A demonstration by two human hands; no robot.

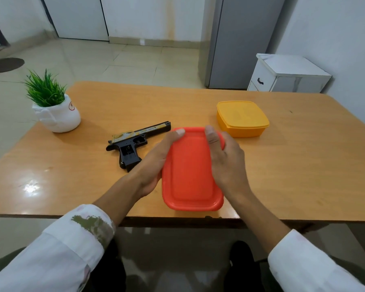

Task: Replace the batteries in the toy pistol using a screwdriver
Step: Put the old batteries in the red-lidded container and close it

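right now both hands are on the red box point(190, 171), a lidded plastic container lying lengthwise near the front edge of the wooden table point(293, 165). the left hand point(156, 161) grips the box's left side, fingers curled down around the wall and the thumb laid up along the lid toward its far left corner. the right hand point(226, 159) grips the opposite side, thumb pressed onto the lid's far edge and the other fingers wrapped over the right rim. the lid is on. whether the box sits flat on the table or is slightly raised, i cannot tell.

the toy pistol point(135, 142) lies on its side on the table just left of the red box's far end (black grip and frame, gold and pale slide), its barrel pointing toward the box's far left corner and its grip angled toward the person. neither hand touches it.

beyond the red box and to its right sits a yellow box point(242, 118), also with its lid on, close to the right hand's knuckles but apart from them. far to the left of the red box, past the pistol, stands a potted plant point(53, 106) in a white pot. white sleeves point(72, 249) cover both forearms on the near side of the red box.
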